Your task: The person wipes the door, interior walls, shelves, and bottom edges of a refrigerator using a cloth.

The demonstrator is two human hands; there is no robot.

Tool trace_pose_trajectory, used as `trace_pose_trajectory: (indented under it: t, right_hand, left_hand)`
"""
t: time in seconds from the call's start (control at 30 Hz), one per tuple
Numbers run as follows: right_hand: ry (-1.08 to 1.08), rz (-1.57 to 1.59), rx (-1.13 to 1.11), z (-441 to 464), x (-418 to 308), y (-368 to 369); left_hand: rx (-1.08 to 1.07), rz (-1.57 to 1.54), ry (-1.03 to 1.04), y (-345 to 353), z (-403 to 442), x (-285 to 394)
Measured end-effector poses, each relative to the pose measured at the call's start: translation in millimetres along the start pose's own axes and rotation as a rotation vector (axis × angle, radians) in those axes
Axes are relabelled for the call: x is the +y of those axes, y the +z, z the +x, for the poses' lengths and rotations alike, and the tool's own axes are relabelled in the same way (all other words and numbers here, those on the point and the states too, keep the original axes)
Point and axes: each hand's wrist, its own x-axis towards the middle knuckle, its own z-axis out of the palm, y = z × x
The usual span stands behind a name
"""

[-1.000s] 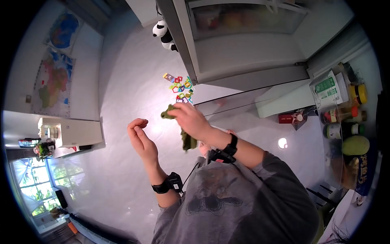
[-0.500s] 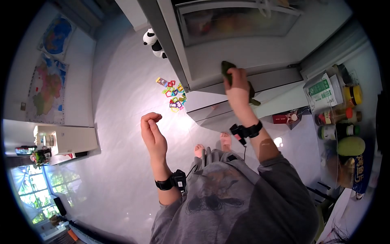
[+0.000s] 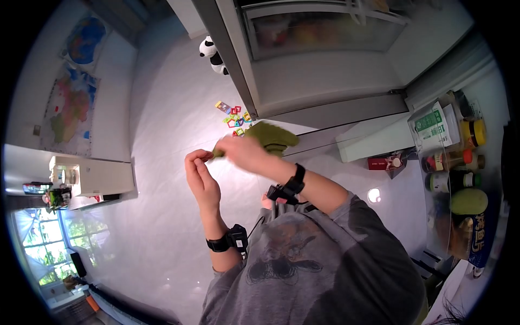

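A green cloth [image 3: 273,136] spreads out in front of the open refrigerator, blurred by motion. My right hand [image 3: 245,153] is closed on it, with most of the cloth hanging out to the right. A narrow end of the cloth pokes out to the left and meets the fingertips of my left hand [image 3: 204,181], which are curled in a pinch around it. Each wrist wears a black strap with a small device.
Just beyond the hands is the refrigerator's bare lower shelf [image 3: 319,84], below a clear drawer [image 3: 325,32]. Its door rack at right holds jars, a bag [image 3: 430,127] and a green round item [image 3: 469,201]. Colourful toy pieces [image 3: 234,120] and a panda toy [image 3: 214,56] are on the floor.
My right hand has moved left from the refrigerator's lower edge, bringing the green cloth over to my left hand. The cloth has spread out. My left hand has hardly moved.
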Motion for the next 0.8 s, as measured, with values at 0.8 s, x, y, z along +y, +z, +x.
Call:
trace_pose_trajectory:
  t: [0.8]
  right_hand:
    - [0.245, -0.819, 0.107, -6, 25, -46]
  left_hand:
    - [-0.009, -0.039, -0.015, 17, 2, 10]
